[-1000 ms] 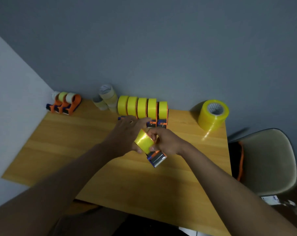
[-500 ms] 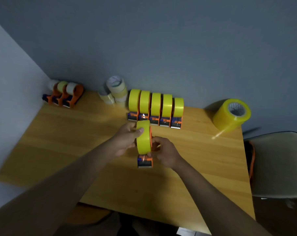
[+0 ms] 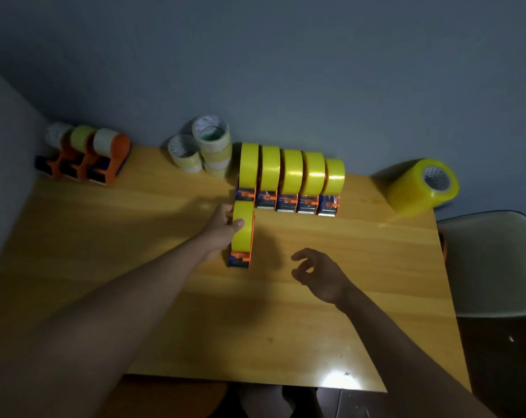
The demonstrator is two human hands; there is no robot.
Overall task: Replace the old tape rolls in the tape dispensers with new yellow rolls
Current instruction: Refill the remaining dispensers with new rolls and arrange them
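Observation:
An orange tape dispenser with a new yellow roll (image 3: 243, 227) stands on the wooden table (image 3: 135, 267), just in front of a row of several dispensers with yellow rolls (image 3: 291, 179). My left hand (image 3: 224, 229) grips this dispenser's yellow roll, thumb across its near face. My right hand (image 3: 319, 274) hovers to the right of it, fingers loosely curled, holding nothing. At the back left stand three orange dispensers with old pale rolls (image 3: 86, 153).
A stack of used pale tape rolls (image 3: 201, 150) sits against the wall. A wrapped pack of yellow rolls (image 3: 421, 184) lies at the back right corner. A grey chair (image 3: 493, 263) stands right of the table.
My right hand has let go of the dispenser and drawn back to the right. My left hand has pushed the dispenser away towards the row at the back.

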